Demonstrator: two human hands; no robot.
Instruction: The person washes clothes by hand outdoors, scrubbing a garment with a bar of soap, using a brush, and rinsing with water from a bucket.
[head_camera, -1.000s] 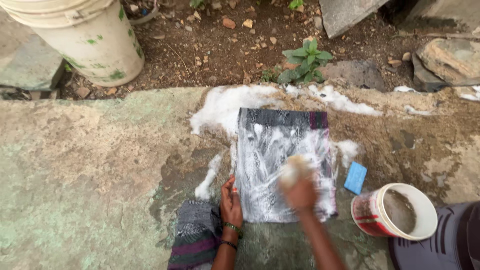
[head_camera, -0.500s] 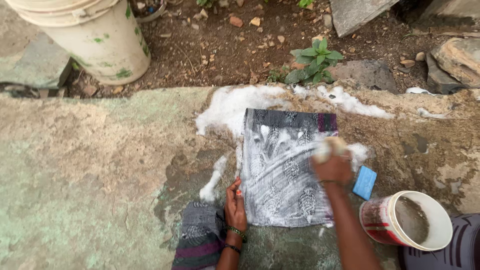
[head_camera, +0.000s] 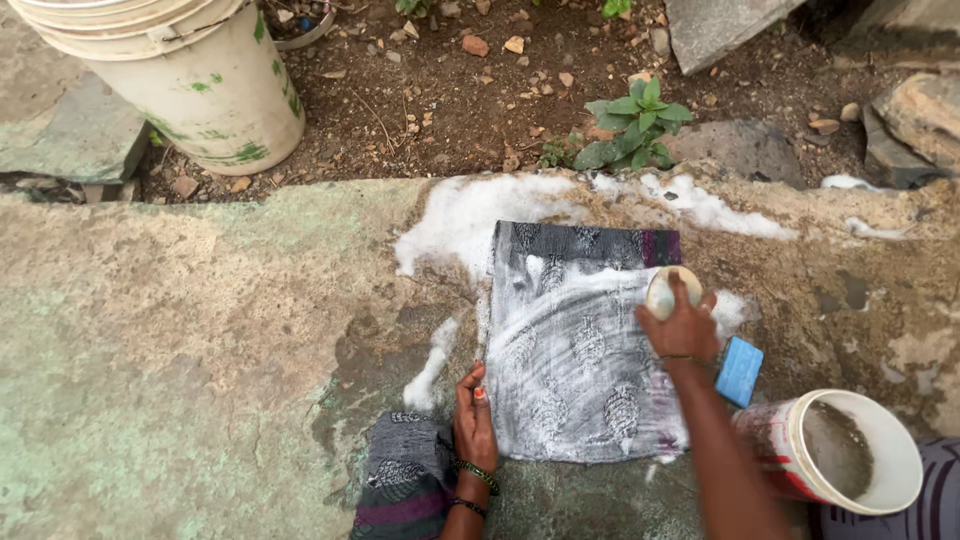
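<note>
A grey patterned cloth (head_camera: 575, 340) covered in white soap lather lies flat on a stone slab (head_camera: 200, 330). My right hand (head_camera: 680, 325) grips a pale round scrubber (head_camera: 662, 293) and presses it on the cloth's upper right part. My left hand (head_camera: 472, 418) lies flat on the cloth's lower left edge, holding it down. The rest of the cloth hangs bunched over the slab's near edge (head_camera: 400, 485).
A blue soap bar (head_camera: 739, 371) lies right of the cloth. A red-and-white cup (head_camera: 850, 450) with murky water stands at the lower right. A white bucket (head_camera: 180, 70) stands at the upper left. Foam (head_camera: 460, 215), dirt, stones and a small plant (head_camera: 630, 125) lie beyond the slab.
My right hand has moved the scrubber from the cloth's middle up and right to its upper right part. My left hand has stayed on the lower left edge.
</note>
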